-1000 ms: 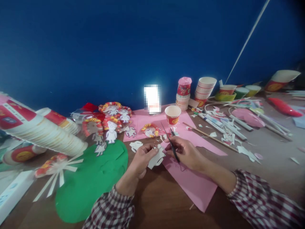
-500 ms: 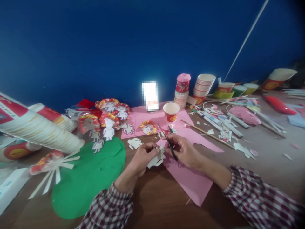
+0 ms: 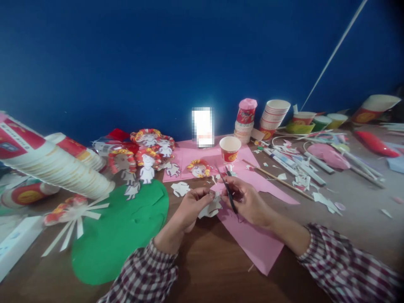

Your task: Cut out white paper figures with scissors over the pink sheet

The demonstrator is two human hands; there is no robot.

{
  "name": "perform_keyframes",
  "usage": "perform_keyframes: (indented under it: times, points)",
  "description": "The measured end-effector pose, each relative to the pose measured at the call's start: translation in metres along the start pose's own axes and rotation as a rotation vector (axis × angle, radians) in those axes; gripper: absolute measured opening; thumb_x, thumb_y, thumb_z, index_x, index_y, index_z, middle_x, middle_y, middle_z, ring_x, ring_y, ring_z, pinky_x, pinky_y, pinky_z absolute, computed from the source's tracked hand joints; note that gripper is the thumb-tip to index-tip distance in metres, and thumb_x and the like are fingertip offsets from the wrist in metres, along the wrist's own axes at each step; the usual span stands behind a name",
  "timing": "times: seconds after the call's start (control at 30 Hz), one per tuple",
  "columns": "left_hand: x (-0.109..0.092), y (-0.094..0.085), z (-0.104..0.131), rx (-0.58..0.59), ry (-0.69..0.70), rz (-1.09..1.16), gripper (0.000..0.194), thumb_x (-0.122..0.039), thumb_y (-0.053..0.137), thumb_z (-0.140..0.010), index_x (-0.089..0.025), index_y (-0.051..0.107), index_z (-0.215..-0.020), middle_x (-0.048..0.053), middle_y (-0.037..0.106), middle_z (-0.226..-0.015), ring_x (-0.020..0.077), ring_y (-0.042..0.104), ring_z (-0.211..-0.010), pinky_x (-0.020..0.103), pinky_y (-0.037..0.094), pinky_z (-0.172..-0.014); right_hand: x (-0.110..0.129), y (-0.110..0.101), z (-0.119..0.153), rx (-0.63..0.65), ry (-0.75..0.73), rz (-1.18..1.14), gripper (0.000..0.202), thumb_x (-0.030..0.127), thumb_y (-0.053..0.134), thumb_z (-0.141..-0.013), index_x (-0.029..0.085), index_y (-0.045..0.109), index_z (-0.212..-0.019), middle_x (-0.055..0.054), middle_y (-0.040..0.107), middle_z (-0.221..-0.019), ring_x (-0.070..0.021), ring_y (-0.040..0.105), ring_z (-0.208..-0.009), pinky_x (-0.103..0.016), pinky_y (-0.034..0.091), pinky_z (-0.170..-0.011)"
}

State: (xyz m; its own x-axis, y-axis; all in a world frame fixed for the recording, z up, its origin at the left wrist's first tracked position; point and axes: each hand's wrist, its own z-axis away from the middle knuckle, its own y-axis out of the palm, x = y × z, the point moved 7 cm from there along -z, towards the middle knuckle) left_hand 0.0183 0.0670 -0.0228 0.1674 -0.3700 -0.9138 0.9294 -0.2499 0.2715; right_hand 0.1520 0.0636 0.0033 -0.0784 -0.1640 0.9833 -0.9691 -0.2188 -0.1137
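Observation:
A small white paper cutout [image 3: 209, 210] is pinched in my left hand [image 3: 190, 209], its top edge partly covered by my fingers. My right hand [image 3: 250, 205] grips a pair of dark-handled scissors [image 3: 231, 196], the blades pointing up and away to the left. Its fingertips come close to the cutout's right side; whether they touch it I cannot tell. Beneath both hands lies pink paper [image 3: 255, 244]. Another white cutout [image 3: 180, 189] rests just left of my left hand. Beyond the hands, a round face decoration with a red-and-yellow border [image 3: 198, 168] lies on pink paper.
A red-and-white paper cup [image 3: 230, 150] stands ahead, with stacked cups [image 3: 274, 118] behind it. Toppled cup stacks [image 3: 59, 168] lean in from the left beside a green paper shape [image 3: 120, 240]. Markers [image 3: 284, 162], a wooden stick [image 3: 280, 183] and scraps spread rightward.
The whole view has shifted slightly, so things appear a little further right. Both hands keep their holds on the cutout and the scissors.

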Motion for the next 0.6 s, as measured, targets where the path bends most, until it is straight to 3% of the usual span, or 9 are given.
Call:
perform_keyframes:
  times: [0.13, 0.3, 0.47, 0.6]
  points:
    - [-0.001, 0.001, 0.001, -0.001, -0.001, 0.052, 0.028, -0.033, 0.072, -0.065, -0.013, 0.066, -0.083, 0.004, 0.064, -0.075, 0.0122, 0.058, -0.066, 0.026, 0.048, -0.064, -0.002, -0.006, -0.003, -0.077, 0.042, -0.057, 0.041, 0.020, 0.065, -0.071, 0.018, 0.050, -0.109, 0.002, 0.054, -0.072, -0.0101, 0.050, -0.059, -0.021, 0.042, -0.051]
    - [0.003, -0.004, 0.000, -0.078, -0.004, -0.036, 0.036, -0.027, 0.075, -0.061, -0.012, 0.067, -0.093, 0.007, 0.067, -0.088, 0.0128, 0.059, -0.071, 0.022, 0.047, -0.062, -0.002, -0.013, -0.005, -0.159, 0.067, -0.099, 0.041, 0.021, 0.067, -0.068, 0.018, 0.049, -0.105, 0.003, 0.054, -0.072, -0.0111, 0.051, -0.063, -0.023, 0.043, -0.057]
    - [0.001, -0.006, 0.001, -0.163, -0.024, 0.042, 0.042, -0.025, 0.075, -0.061, -0.013, 0.065, -0.100, 0.007, 0.069, -0.087, 0.0136, 0.060, -0.068, 0.023, 0.048, -0.057, -0.008, -0.008, -0.005, -0.096, 0.081, -0.084, 0.042, 0.021, 0.067, -0.070, 0.018, 0.049, -0.108, 0.003, 0.053, -0.070, -0.0100, 0.048, -0.060, -0.021, 0.039, -0.052]
    - [-0.003, -0.004, 0.002, -0.158, 0.020, 0.117, 0.037, -0.027, 0.075, -0.061, -0.014, 0.066, -0.094, 0.006, 0.069, -0.082, 0.0133, 0.060, -0.066, 0.022, 0.048, -0.054, -0.012, -0.004, -0.003, -0.075, 0.100, -0.101, 0.045, 0.024, 0.068, -0.070, 0.019, 0.048, -0.110, 0.003, 0.052, -0.069, -0.0104, 0.049, -0.059, -0.021, 0.039, -0.052]
